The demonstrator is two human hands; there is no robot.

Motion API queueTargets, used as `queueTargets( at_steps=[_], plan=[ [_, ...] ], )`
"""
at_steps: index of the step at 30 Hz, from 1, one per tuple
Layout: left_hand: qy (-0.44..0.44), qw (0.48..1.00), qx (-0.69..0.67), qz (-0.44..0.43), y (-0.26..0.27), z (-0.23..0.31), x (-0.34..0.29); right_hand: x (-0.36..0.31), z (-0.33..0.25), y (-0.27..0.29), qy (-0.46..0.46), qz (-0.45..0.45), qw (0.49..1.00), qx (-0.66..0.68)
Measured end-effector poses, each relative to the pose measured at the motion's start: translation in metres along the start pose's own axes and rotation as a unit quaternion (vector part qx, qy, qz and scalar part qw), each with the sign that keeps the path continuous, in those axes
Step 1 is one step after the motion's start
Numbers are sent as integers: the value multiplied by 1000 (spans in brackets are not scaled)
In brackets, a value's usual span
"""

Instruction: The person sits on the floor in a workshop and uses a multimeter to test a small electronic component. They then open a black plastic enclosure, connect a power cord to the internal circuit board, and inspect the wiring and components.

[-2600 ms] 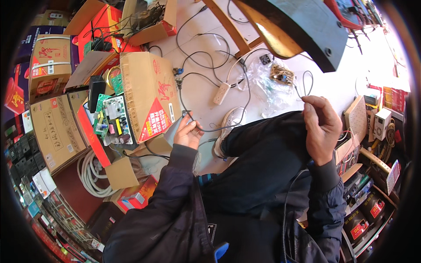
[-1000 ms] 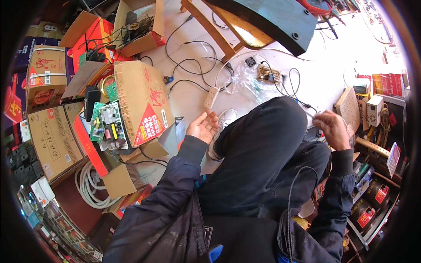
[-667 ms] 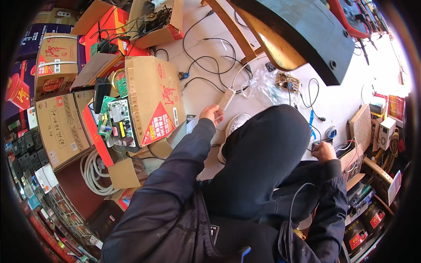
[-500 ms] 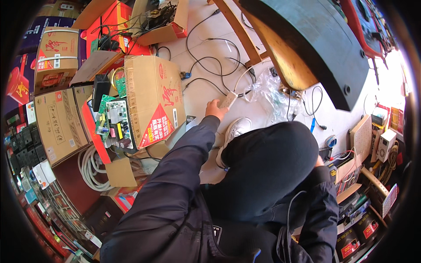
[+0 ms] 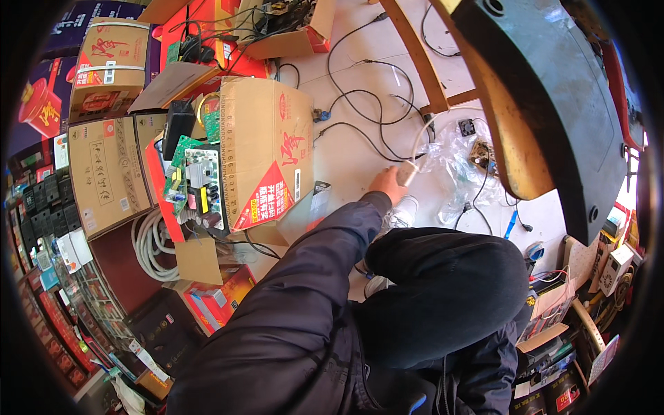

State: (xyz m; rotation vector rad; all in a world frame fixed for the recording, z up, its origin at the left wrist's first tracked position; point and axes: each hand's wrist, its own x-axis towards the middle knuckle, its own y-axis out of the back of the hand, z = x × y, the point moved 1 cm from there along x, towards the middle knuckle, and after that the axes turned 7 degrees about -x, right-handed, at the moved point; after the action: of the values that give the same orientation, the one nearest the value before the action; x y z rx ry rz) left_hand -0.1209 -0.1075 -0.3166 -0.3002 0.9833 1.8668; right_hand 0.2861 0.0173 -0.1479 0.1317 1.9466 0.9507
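My left hand [image 5: 389, 185] reaches out over the floor, its fingers wrapped round a whitish power strip [image 5: 407, 173]. A pale cord [image 5: 419, 138] runs up from the strip. Clear plastic bags [image 5: 448, 166] lie to the right of it, with a small black fan [image 5: 467, 127] and a brownish electronic part [image 5: 483, 153] by them. Just below my left hand is my shoe [image 5: 404, 211]. My right hand is out of sight; only the right sleeve [image 5: 487, 366] shows beside my bent knee.
Black cables [image 5: 377, 104] loop across the floor. A tall cardboard box [image 5: 266, 152] stands at left, circuit boards [image 5: 203, 183] against it. A wooden stool leg [image 5: 418, 52] and a dark-topped bench [image 5: 546, 104] rise at upper right. Coiled white cable [image 5: 153, 249] hangs at left.
The view has shifted, so the scene sits further right and the bench looms larger. My left hand still grips the power strip. The bit of right hand beside the knee has gone from view.
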Motion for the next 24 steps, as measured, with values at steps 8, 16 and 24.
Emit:
queueTargets(
  at_steps=[8,16,24],
  plan=[
    [-8,988,-49,-145,-57,30,-20,-12,-12,8,4,3,1000,10],
    [28,981,-131,-143,-69,-10,9,-22,-22,17,-1,9,1000,20],
    [12,966,42,254,105,-49,117,-29,-31,32,5,23,999,28]
  ],
)
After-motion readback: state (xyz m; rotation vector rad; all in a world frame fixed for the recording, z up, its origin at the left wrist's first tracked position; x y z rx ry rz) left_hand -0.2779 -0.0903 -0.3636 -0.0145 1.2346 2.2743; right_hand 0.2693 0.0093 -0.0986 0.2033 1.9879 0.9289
